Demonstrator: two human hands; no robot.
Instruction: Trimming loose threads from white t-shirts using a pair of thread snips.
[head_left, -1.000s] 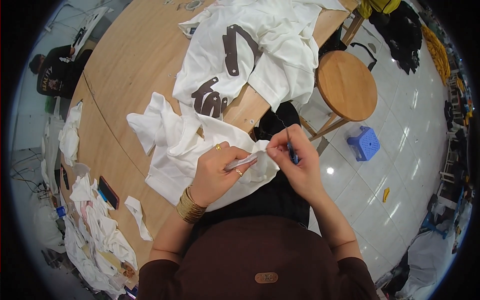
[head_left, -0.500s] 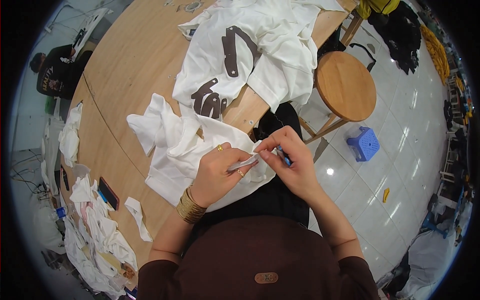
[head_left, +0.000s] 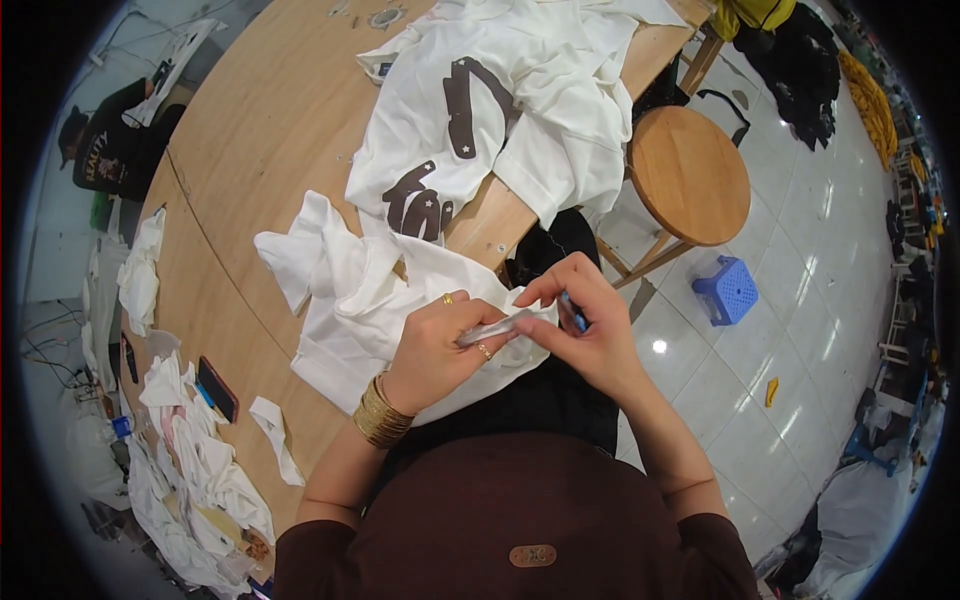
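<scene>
The wooden worktable is carrying most of the material: a white printed garment with dark brown lettering is lying spread across its far end, and a heap of white fabric offcuts is piling up along its left edge beside a dark phone. A round wooden stool is standing just off the table's right side, with a small blue plastic stool on the tiled floor beyond it.

The plain white garment in work is draping over the table's near edge and onto the person's lap. The left hand, wearing gold bangles at the wrist, is gripping a folded edge of this garment, fingers curled tight around it. The right hand is meeting that edge, thumb and forefinger pinching the cloth while the remaining fingers are closing on a small blue-handled tool; its tip is hidden, so its kind cannot be confirmed.

Assessment: the work appears to be fine trimming or picking at a seam. It is best done by keeping the fabric taut between both hands, presenting only the loose thread to the tool, and keeping the point angled away from the left fingertips and the cloth face.
</scene>
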